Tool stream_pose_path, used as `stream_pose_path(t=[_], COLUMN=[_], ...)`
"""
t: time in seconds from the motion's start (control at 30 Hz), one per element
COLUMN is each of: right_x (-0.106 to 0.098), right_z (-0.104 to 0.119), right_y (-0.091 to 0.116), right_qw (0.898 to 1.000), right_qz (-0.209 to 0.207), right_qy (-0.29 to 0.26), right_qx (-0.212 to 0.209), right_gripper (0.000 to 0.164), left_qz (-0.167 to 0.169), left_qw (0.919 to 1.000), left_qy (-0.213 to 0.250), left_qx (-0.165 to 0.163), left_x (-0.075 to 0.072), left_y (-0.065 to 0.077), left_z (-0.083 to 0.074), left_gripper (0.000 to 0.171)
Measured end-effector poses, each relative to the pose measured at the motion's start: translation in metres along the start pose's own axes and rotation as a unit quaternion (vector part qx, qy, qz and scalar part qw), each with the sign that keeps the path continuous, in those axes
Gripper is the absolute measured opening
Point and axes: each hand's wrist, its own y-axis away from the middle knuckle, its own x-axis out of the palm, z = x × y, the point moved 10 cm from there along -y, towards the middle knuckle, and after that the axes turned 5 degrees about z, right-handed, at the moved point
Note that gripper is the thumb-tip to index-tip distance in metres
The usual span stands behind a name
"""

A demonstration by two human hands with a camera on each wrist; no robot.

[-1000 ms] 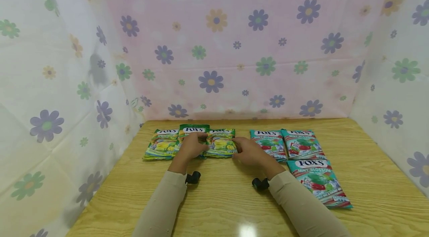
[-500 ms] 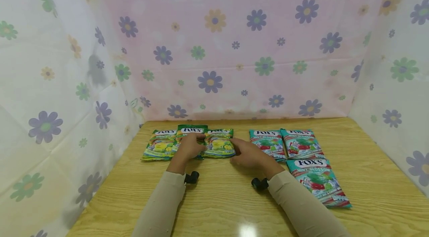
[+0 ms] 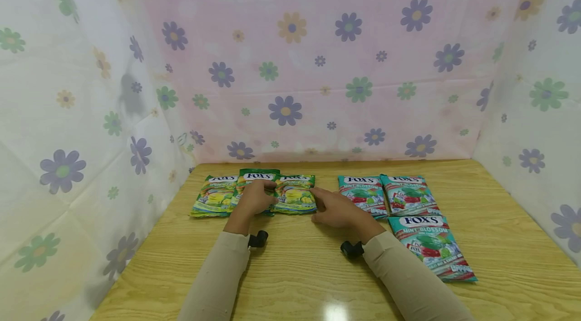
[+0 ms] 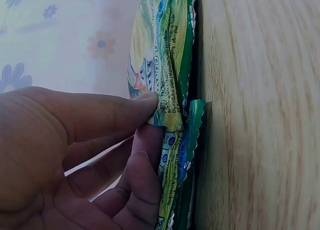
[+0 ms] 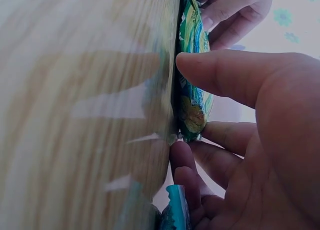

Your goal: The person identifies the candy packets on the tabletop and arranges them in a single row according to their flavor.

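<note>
Three green-yellow Fox's candy bags lie in a row at the table's back left. My left hand [image 3: 255,199] reaches over the middle candy bag [image 3: 259,173], with its thumb and fingers at the left edge of the right-end candy bag [image 3: 295,195]. In the left wrist view, the thumb pinches a corner of a candy bag [image 4: 172,60] above the curled fingers. My right hand [image 3: 338,209] holds the right-end bag's right edge, its thumb along the near side and bent fingers at the end. The left-end candy bag [image 3: 215,196] lies untouched by the right hand.
Three teal Fox's mint candy bags lie to the right: one just behind my right hand [image 3: 363,194], one beside it [image 3: 410,195] and one nearer [image 3: 428,245]. Flowered cloth [image 3: 313,84] walls the wooden table [image 3: 295,270] at the back and sides.
The row of green-yellow bags has slid slightly left, both hands moving along with it. The teal bags have stayed where they were.
</note>
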Motion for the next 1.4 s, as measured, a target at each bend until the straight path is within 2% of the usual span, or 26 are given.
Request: stream_pose_path(t=[0.4,0.67,0.77,0.87,1.0,1.1,1.23,1.4], right_x=[0.001,-0.015,-0.024,-0.036,-0.052,-0.064,-0.078,-0.091], right_z=[-0.004,-0.003,0.003,0.009,0.011,0.006,-0.009,-0.025], right_y=[0.001,0.009,0.015,0.023,0.034,0.044,0.058,0.069], right_qw=[0.999,0.995,0.995,0.996,0.997,0.997,0.997,0.996], right_qz=[0.007,-0.022,-0.037,-0.048,-0.058,-0.067,-0.074,-0.076], right_qy=[-0.04,-0.1,-0.098,-0.076,-0.034,-0.019,-0.026,-0.045], right_qx=[0.007,0.02,0.006,-0.015,-0.025,-0.016,0.007,0.025], right_gripper=[0.081,0.057,0.052,0.049,0.047,0.045,0.047,0.05], left_qz=[0.001,-0.014,-0.027,-0.031,-0.019,-0.006,0.015,0.036], left_qw=[0.9999,0.9999,0.9994,0.9985,0.9979,0.9968,0.9941,0.9906], left_qy=[-0.012,-0.005,-0.019,-0.027,-0.005,0.008,0.016,0.041], left_qx=[-0.006,-0.002,0.012,0.036,0.061,0.079,0.106,0.125], left_x=[0.0,-0.004,-0.007,-0.003,0.007,0.017,0.034,0.054], left_y=[0.003,0.004,0.005,0.006,0.006,0.006,0.007,0.008], left_z=[-0.001,-0.009,-0.022,-0.042,-0.068,-0.086,-0.108,-0.128], left_gripper=[0.05,0.046,0.043,0.043,0.044,0.045,0.048,0.054])
